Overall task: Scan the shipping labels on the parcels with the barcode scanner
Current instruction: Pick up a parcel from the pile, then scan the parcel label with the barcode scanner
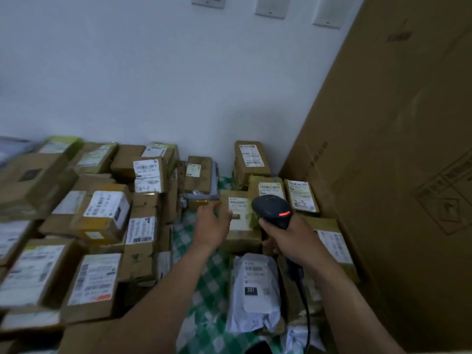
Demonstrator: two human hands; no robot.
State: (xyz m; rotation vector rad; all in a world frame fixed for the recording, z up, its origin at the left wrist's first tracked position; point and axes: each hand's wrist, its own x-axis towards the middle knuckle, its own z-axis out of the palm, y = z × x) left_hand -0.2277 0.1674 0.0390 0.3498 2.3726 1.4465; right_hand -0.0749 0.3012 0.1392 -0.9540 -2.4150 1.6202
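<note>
My right hand (288,238) grips the handle of a black barcode scanner (272,208) with a red light lit on its head; its cable trails down past my forearm. The scanner points at a brown cardboard parcel (238,236) with a white shipping label (238,205). My left hand (213,221) rests on that parcel's left edge, thumb on top near the label, fingers on its side. More labelled parcels lie just behind it (270,189) and to the right (301,195).
Several labelled cardboard parcels are stacked on the left (102,215). A white plastic mailer bag (255,290) lies near me on a green checked cloth (204,290). A very large cardboard box (396,162) leans at the right. A white wall (153,85) stands behind.
</note>
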